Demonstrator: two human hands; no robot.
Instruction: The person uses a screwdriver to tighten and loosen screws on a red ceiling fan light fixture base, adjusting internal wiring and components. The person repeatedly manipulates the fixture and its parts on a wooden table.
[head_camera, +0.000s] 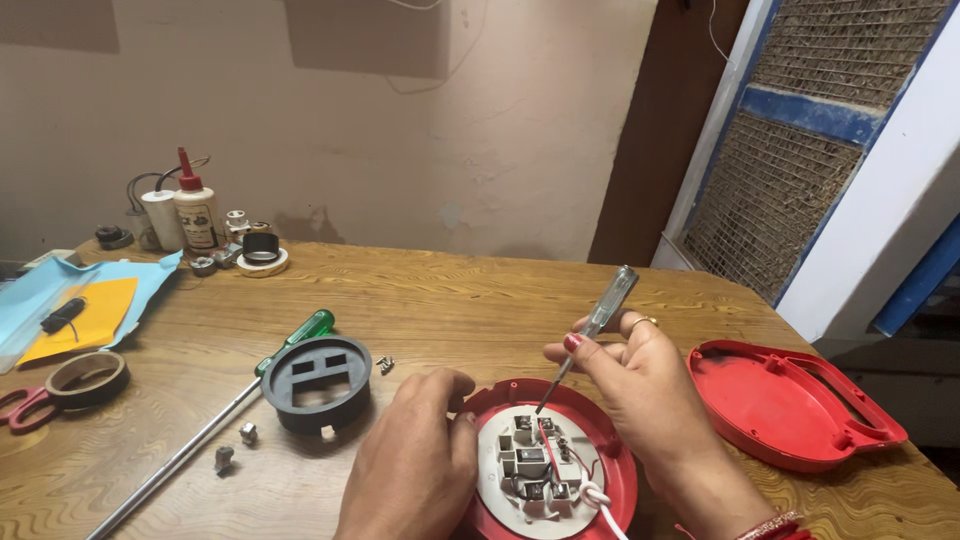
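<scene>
My left hand grips the left rim of a round red housing at the table's near edge. Inside it sits a white and grey socket block with terminals, a red wire and a white cord. In my right hand I hold a small screwdriver with a clear handle, its tip pointing down onto a terminal at the top of the block.
A red cover with handle lies to the right. A black round part, a long green-handled screwdriver and loose screws lie to the left. Tape roll, scissors, glue bottle and blue sheet at far left.
</scene>
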